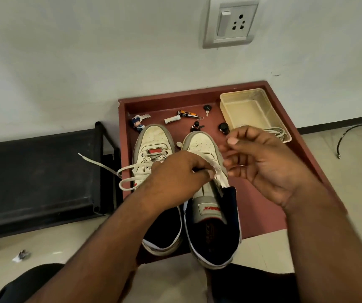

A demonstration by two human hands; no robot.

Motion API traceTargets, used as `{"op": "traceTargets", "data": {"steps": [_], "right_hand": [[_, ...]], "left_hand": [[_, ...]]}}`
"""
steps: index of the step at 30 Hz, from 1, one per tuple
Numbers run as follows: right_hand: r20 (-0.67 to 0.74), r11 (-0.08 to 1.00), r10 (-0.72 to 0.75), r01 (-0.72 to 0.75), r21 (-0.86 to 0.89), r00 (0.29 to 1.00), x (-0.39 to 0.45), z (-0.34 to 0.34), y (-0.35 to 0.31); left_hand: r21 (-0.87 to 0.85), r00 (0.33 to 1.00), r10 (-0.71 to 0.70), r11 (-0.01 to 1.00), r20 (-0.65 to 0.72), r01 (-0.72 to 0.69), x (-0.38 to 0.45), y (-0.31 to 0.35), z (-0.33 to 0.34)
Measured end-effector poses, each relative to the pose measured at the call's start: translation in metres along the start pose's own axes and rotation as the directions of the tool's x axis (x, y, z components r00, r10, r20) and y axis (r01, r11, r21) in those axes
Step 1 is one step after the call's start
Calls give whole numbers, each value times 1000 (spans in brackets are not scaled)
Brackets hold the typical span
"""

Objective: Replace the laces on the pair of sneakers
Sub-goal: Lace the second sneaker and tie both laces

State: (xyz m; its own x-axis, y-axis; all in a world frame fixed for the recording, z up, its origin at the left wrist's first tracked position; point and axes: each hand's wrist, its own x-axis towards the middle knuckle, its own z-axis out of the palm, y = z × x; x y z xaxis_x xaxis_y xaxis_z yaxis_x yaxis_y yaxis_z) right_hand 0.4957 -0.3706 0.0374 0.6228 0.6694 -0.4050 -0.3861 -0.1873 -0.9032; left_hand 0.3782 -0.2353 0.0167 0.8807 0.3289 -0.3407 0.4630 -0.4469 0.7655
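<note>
We pinch the lace [216, 171] over the right sneaker [206, 149] with our left hand [175, 178]; our right hand [260, 162], loosely curled and empty, hovers just right of it.

White sneakers [182, 171] w/ navy lining, maroon tray [263, 193].

Two worn white sneakers [188, 193] side by side, laces [127, 171] loose.

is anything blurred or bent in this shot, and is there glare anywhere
Head view: the right hand and left hand are softly motion-blurred, the shoes and tray items fairly sharp; wide-angle bending curves the wall socket and floor line; lighting is soft and even, no strong glare.
</note>
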Motion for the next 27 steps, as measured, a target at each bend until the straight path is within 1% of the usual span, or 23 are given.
{"op": "traceTargets", "data": {"steps": [1, 2, 3, 4, 5, 6, 11, 14, 15, 16, 17, 18, 19, 20, 21, 22, 23, 24, 26, 27], "right_hand": [[-104, 982, 28, -47, -182, 994, 5, -4, 13], [-158, 933, 80, -130, -335, 984, 8, -7, 23], [-157, 876, 168, -220, -430, 973, 9, -11, 31], [-129, 836, 262, -292, -465, 956, 9, -12, 37], [-103, 820, 318, -328, -469, 943, 9, -13, 39], [-93, 821, 329, -334, -463, 940, 9, -12, 40], [-52, 817, 281, -268, -511, 958, 12, -6, 36], [-25, 842, 231, -212, -496, 973, 10, -4, 29], [3, 877, 209, -185, -444, 978, 8, -3, 24], [42, 930, 185, -161, -331, 982, 6, -3, 17], [88, 979, 151, -137, -151, 985, 4, -2, 10], [126, 991, 108, -117, 60, 986, 1, 0, 2], [144, 969, 58, -90, 232, 988, -2, 4, -6], [140, 939, 14, -61, 339, 990, -4, 8, -11], [125, 916, -17, -35, 400, 992, -5, 13, -14], [105, 900, -33, -16, 436, 994, -4, 18, -14], [76, 887, -41, 1, 461, 996, -3, 22, -14], [32, 878, -51, 29, 479, 998, 0, 23, -12], [-100, 859, -80, 119, 498, 992, 5, 16, -11], [-193, 864, -94, 177, 472, 977, 7, 7, -11]], "left_hand": [[14, 1000, -10, 1000, -15, 11, 0, -3, -1], [46, 999, -25, 999, -29, 27, 1, -5, -1], [84, 999, -36, 996, -34, 39, 1, -6, 0], [114, 998, -46, 992, -35, 50, 2, -7, 0], [132, 998, -56, 989, -34, 60, 2, -7, 1], [143, 997, -66, 987, -36, 70, 3, -6, 1], [163, 993, -95, 981, -72, 105, 4, -4, 2], [174, 992, -91, 979, -82, 104, 2, -3, 3], [175, 993, -87, 980, -78, 100, 1, -3, 3], [168, 994, -85, 981, -63, 94, 0, -1, 2], [148, 996, -82, 985, -38, 87, -1, 0, 1], [118, 997, -76, 990, -5, 76, -3, 2, -1], [77, 997, -70, 995, 29, 67, -5, 4, -3], [14, 996, -57, 998, 68, 56, -8, 7, -4], [-89, 993, -44, 995, 113, 54, -10, 10, -5], [-228, 986, -29, 971, 166, 68, -12, 13, -4], [-357, 977, -16, 929, 212, 93, -14, 15, -1], [-437, 975, 6, 895, 224, 95, -14, 15, 2], [-493, 981, 47, 868, 187, 53, -13, 13, 3], [-499, 984, 59, 866, 170, 34, -12, 12, 0]]}}
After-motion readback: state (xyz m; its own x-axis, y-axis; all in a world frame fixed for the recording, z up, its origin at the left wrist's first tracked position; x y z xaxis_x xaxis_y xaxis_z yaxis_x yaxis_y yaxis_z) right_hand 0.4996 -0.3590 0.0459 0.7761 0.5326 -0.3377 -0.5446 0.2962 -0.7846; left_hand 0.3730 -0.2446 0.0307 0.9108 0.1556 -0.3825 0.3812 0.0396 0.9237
